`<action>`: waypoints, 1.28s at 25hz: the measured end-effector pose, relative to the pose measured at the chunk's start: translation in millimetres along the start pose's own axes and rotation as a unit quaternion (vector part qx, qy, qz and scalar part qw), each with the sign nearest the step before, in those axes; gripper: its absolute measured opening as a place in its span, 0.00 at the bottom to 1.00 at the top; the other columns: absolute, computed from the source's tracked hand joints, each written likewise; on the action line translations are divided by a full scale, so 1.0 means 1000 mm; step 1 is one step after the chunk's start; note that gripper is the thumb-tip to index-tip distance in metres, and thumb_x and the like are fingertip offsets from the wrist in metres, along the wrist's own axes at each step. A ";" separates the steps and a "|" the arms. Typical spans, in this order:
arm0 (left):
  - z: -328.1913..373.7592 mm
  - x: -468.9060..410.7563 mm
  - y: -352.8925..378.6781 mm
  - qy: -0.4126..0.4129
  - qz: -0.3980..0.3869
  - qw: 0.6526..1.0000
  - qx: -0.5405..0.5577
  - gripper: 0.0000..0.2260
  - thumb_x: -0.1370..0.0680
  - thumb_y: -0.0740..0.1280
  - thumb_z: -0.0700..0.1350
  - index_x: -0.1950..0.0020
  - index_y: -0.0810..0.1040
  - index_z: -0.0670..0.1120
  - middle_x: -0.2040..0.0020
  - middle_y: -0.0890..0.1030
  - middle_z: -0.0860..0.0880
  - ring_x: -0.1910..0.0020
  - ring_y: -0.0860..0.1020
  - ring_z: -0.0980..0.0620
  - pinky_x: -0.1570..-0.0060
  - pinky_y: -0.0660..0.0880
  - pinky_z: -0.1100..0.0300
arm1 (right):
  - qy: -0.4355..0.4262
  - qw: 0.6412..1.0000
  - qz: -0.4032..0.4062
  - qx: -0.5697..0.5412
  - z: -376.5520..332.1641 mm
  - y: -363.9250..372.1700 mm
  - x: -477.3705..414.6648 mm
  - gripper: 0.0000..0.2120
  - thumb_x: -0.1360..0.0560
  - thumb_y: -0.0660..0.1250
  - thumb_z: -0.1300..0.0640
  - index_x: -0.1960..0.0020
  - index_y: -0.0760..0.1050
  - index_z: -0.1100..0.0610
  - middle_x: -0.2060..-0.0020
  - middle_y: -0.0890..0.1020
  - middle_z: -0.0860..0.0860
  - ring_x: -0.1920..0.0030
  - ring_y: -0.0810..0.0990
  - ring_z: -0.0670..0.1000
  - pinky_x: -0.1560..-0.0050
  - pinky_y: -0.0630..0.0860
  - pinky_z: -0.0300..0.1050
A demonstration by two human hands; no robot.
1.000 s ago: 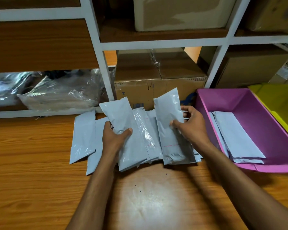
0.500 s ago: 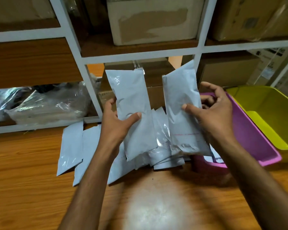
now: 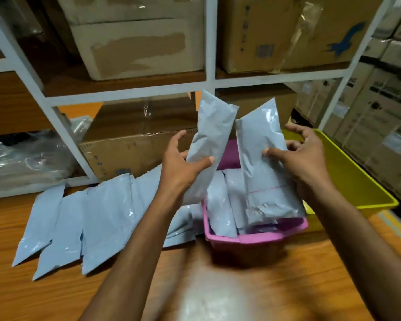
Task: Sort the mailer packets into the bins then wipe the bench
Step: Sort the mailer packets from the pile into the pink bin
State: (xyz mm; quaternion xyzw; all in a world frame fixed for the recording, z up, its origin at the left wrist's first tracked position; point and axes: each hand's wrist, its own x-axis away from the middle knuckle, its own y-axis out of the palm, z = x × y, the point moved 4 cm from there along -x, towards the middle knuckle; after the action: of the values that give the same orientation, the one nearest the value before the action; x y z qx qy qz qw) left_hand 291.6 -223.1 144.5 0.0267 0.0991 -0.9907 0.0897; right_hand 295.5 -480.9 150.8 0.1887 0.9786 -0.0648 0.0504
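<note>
My left hand grips a grey mailer packet upright, thumb across its front. A second, wider grey packet with a pink line is held upright by my right hand. Both packets hang over the pink bin, which has several grey packets inside. Several more grey packets lie fanned out on the wooden bench to the left of the bin. A yellow bin stands right of the pink one; I see nothing in its visible part.
White-framed shelving rises right behind the bench, loaded with cardboard boxes. Clear plastic bags fill the lower left shelf. More stacked boxes stand at the far right beside the yellow bin.
Both hands lifted a packet each off the pile and carried them right, over the pink bin. The view has swung right with them.
</note>
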 end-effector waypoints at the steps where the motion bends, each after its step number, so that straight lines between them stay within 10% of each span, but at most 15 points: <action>1: 0.001 -0.002 0.009 -0.004 0.004 1.000 0.001 0.40 0.29 0.81 0.46 0.22 0.64 0.56 0.39 0.78 0.51 0.45 0.79 0.55 0.60 0.76 0.65 | 0.004 1.000 -0.002 0.011 0.009 -0.006 -0.008 0.35 0.34 0.80 0.66 0.32 0.70 0.49 0.56 0.87 0.53 0.53 0.87 0.56 0.50 0.83 0.60; 9: 0.030 -0.029 0.059 0.029 0.041 0.999 -0.019 0.32 0.28 0.80 0.47 0.28 0.69 0.52 0.34 0.77 0.51 0.39 0.79 0.51 0.42 0.80 0.51 | -0.001 0.989 -0.040 0.143 0.045 -0.014 -0.059 0.32 0.35 0.78 0.58 0.33 0.74 0.51 0.55 0.85 0.51 0.56 0.86 0.54 0.53 0.83 0.60; 15: -0.029 -0.032 0.082 -0.096 -0.008 0.994 -0.051 0.27 0.27 0.79 0.47 0.34 0.70 0.50 0.38 0.78 0.48 0.41 0.79 0.47 0.42 0.79 0.48 | 0.022 0.977 -0.068 0.203 0.068 0.005 -0.058 0.17 0.33 0.76 0.63 0.46 0.78 0.54 0.53 0.86 0.53 0.55 0.85 0.55 0.56 0.82 0.49; 25: -0.063 -0.050 0.084 -0.074 -0.046 0.973 -0.213 0.37 0.26 0.78 0.43 0.24 0.60 0.45 0.30 0.74 0.44 0.33 0.75 0.42 0.39 0.74 0.52 | 0.056 0.960 -0.100 0.257 0.101 0.029 -0.064 0.15 0.32 0.73 0.66 0.47 0.77 0.57 0.52 0.84 0.52 0.52 0.82 0.53 0.60 0.76 0.43; 32: -0.084 -0.063 0.118 -0.121 -0.133 0.936 -0.303 0.52 0.26 0.78 0.38 0.18 0.40 0.44 0.24 0.67 0.39 0.30 0.73 0.39 0.37 0.73 0.52 | 0.070 0.901 -0.148 0.403 0.116 0.055 -0.072 0.24 0.25 0.68 0.67 0.30 0.67 0.62 0.38 0.78 0.61 0.39 0.78 0.63 0.50 0.75 0.48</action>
State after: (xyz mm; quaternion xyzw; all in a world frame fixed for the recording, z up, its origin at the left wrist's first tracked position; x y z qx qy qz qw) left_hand 378.1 -308.8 43.7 -0.1351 0.3858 -0.9122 -0.0282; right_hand 391.0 -473.6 39.4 0.0499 0.8868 -0.4466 -0.1082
